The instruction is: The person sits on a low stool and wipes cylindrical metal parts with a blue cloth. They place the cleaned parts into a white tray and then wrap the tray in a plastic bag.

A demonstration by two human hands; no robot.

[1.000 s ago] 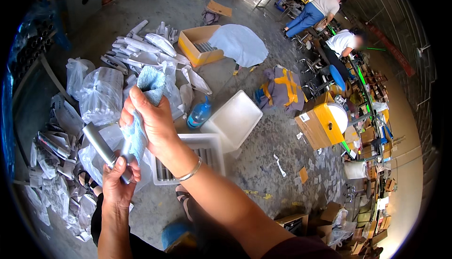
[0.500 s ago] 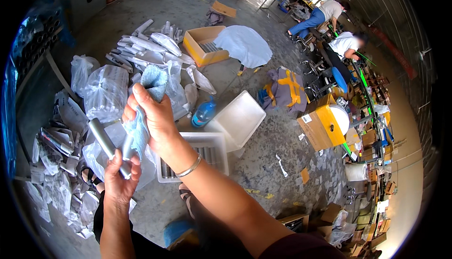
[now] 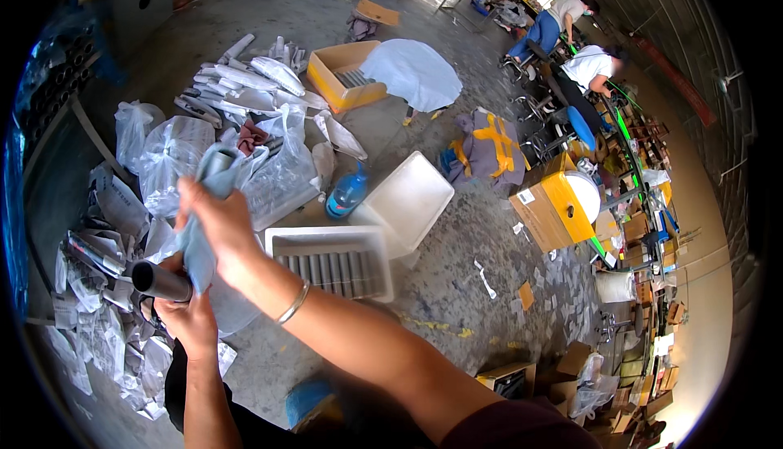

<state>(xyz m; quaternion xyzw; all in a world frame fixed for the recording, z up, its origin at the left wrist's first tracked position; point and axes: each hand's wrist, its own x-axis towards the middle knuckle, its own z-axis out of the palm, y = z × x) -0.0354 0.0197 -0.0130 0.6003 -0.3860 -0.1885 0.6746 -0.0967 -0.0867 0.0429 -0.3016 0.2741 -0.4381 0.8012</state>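
Note:
My left hand [image 3: 193,318] is closed around a grey metal tube [image 3: 161,282], whose dark open end points to the left. My right hand [image 3: 218,222], a bangle on its wrist, grips a light blue cloth [image 3: 196,255] just above the left hand. The cloth is wrapped around a second tube, and a tube end [image 3: 221,155] shows past its upper edge. The cloth's lower part touches the left hand's fingers. Below and right of the hands, a white foam box [image 3: 384,245] holds a row of several grey tubes [image 3: 336,273].
A white lid [image 3: 413,204] leans by the box, beside a blue bottle [image 3: 347,192]. Clear plastic bags [image 3: 173,163] and paper-wrapped pieces [image 3: 245,78] lie beyond my hands. Crumpled wrappings [image 3: 106,327] cover the left floor. A yellow-edged carton [image 3: 326,74] stands ahead; two people work at right.
My right hand has moved left and slightly down with the cloth. The tube in my left hand has turned, bringing its open end into view. More of the foam box's tubes show.

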